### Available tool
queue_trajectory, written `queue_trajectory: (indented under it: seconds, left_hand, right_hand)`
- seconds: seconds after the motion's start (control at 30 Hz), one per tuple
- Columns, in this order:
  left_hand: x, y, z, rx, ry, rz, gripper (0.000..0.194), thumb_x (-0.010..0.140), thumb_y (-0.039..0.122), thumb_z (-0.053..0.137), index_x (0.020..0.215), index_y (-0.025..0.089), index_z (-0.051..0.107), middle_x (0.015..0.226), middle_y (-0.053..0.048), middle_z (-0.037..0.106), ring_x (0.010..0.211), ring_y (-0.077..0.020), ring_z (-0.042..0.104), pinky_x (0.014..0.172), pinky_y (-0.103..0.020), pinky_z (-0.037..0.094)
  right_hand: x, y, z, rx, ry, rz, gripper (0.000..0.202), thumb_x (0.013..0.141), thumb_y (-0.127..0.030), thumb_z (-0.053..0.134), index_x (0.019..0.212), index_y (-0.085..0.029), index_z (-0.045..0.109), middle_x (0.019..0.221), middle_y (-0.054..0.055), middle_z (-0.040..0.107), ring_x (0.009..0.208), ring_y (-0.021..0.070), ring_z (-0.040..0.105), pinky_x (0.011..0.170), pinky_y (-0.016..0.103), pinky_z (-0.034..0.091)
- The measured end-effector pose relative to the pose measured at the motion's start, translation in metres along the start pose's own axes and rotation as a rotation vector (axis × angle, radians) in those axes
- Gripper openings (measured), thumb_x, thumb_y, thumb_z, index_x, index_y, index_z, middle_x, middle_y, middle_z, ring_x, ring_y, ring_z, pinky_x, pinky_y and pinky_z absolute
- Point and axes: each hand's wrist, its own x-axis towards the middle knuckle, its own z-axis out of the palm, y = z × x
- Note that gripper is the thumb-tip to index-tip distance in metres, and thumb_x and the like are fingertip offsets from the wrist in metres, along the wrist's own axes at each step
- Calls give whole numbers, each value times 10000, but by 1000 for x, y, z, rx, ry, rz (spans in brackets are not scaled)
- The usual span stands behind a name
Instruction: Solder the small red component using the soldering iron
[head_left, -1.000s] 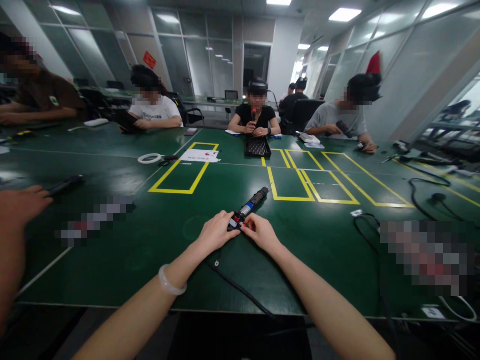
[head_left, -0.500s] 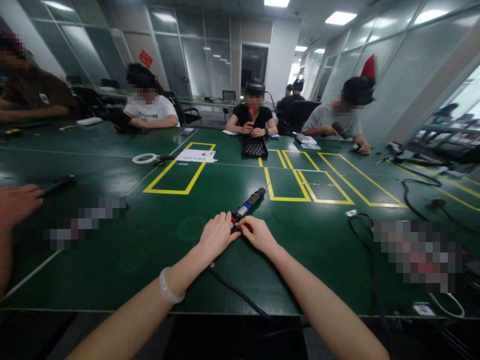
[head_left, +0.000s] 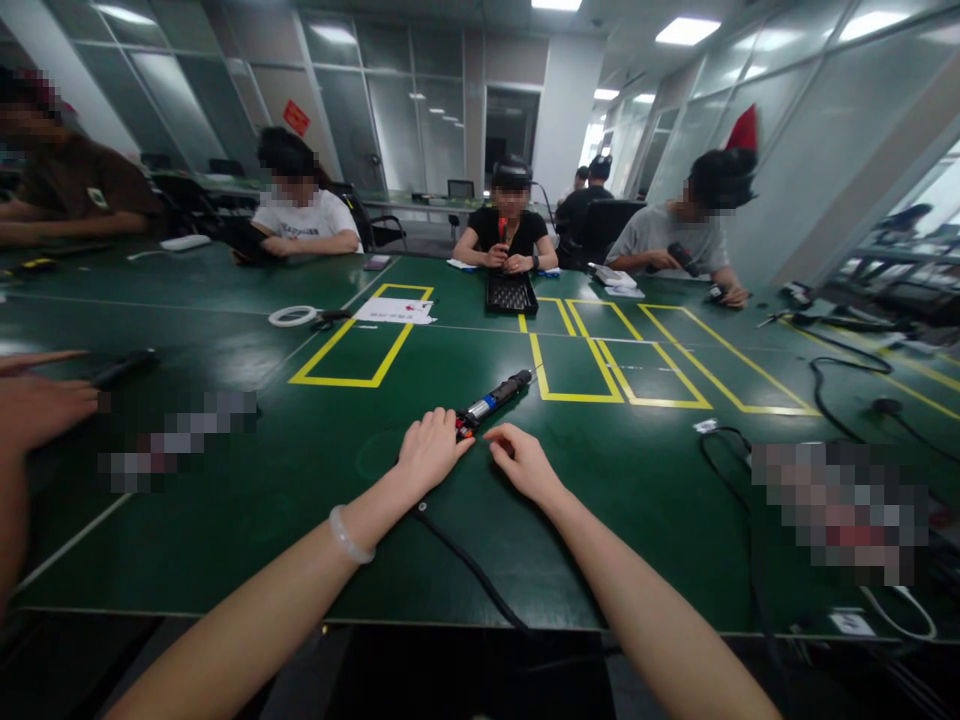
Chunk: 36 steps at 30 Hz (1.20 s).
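An opened electric screwdriver (head_left: 491, 401) lies tilted on the green table, its dark tip pointing away to the upper right; silver, blue, red and orange parts show inside. My left hand (head_left: 433, 446) is closed over its near end and covers that end. My right hand (head_left: 523, 460) is just to the right of the tool, apart from it, with bent fingers and a gap between thumb and forefinger; I see nothing in it. A black cable (head_left: 472, 575) runs from beneath my left wrist toward the table's front edge.
Yellow tape outlines (head_left: 334, 381) mark the green table (head_left: 300, 560). A person's hand (head_left: 45, 400) is at the left edge. Black cables (head_left: 750, 500) lie at the right. A black tray (head_left: 511, 296), white paper (head_left: 394, 311) and a tape roll (head_left: 292, 316) stand farther back; several people sit around.
My right hand has come away from the tool's near end, leaving a gap. The tool and my left hand have shifted slightly to the left and away.
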Motion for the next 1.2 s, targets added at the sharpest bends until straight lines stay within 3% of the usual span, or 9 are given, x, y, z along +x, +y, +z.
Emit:
queue_trajectory:
  seconds: [0.2,0.57,0.7,0.83,1.0,1.2]
  left_hand:
    - [11,-37,1,1,-50,-61,507,906,538,407,1109,105,574,1076,-170,581,996,-296,551,802,-373,425]
    - [11,-148,12,62,-125,-300,629,884,595,339,1161,75,560,1135,-243,570,1040,-374,551,819,-458,447]
    - [7,-176,13,64,-146,-381,655,878,617,321,1176,78,545,1124,-244,565,1032,-392,551,812,-472,449]
    - [-1,-181,11,103,-97,-431,626,882,602,336,1193,95,530,1131,-244,555,1029,-389,538,810,-462,441]
    - [-7,-166,4,153,86,-375,535,886,479,430,1288,126,449,1223,-215,498,1078,-363,498,823,-433,433]
    - [-5,-165,-1,24,66,-364,366,914,396,369,1117,163,565,1155,-168,540,1062,-323,519,816,-404,438]
  right_hand:
    - [0,0,-1,-5,-17,-6,170,868,-162,493,950,-179,641,863,31,630,733,141,563,679,252,432]
    - [0,2,-2,-19,-45,9,136,872,-160,519,895,-177,652,818,21,613,714,132,549,674,246,412]
    - [0,2,-2,-28,-47,4,133,875,-162,522,896,-175,653,811,17,609,709,127,544,667,241,407]
    - [0,0,-2,-35,-59,12,129,875,-166,528,891,-178,655,802,17,609,704,128,544,663,243,409]
    - [0,0,-2,-35,-63,11,133,877,-170,526,892,-180,657,812,19,611,711,130,548,663,245,410]
    - [0,1,-1,-37,-65,4,135,877,-174,525,894,-183,658,814,19,616,719,132,551,669,246,413]
